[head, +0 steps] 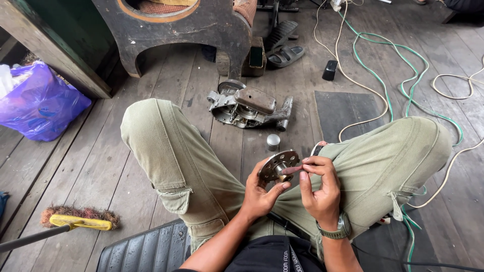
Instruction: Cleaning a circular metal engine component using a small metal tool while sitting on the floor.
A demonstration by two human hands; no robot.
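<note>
**Hands rubbing down a perforated metal disc**

Fingers of the left hand (259, 194) cup a round, grey metal disc with a ring of holes (279, 165) from below, above the lap. The right hand (318, 189) pinches a small reddish strip of abrasive (292, 170) against its hub. Judging by this, cleaning is mid-way; the next move calls for turning the disc. Beyond the knees, a small silver cylinder (273, 141) and a grey engine casing (248, 108) lie on the weathered plank floor (91, 171), cables (383, 80) trailing right.

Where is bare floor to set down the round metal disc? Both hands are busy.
Bare planks lie between the purple bag, the brush and the left knee. The dark mat is free. Ahead, the engine casing and small cylinder crowd the floor; cables cover the right.
</note>
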